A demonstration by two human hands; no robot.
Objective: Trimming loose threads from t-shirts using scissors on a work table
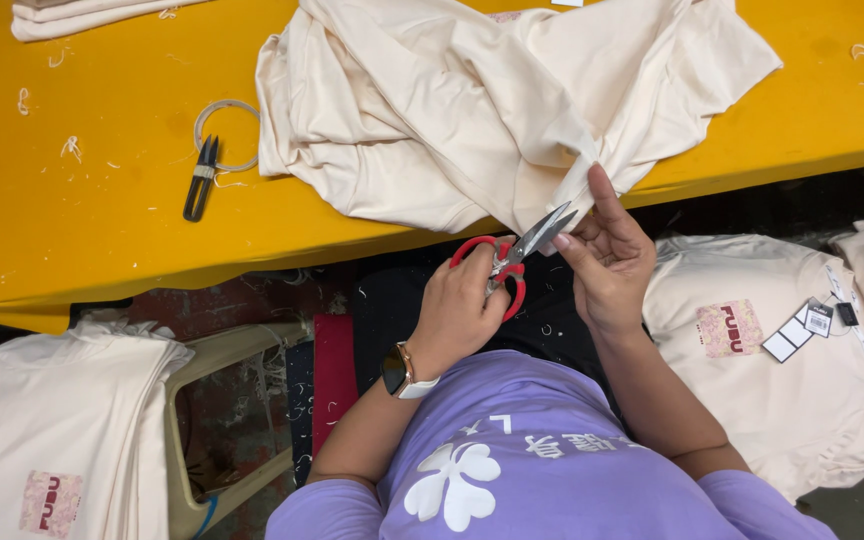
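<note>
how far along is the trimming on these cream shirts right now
Done, as far as it shows: folded cream garments stacked at left and a tagged pile at right. In hand: the left hand works red-handled scissors at an edge of the cream garment on the yellow table, pinched by the right hand. Left: cannot tell; black thread snips lie unused.

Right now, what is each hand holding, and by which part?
The left hand holds the scissors by their red handles. The right hand pinches the edge of the cream cloth at the blades.
</note>
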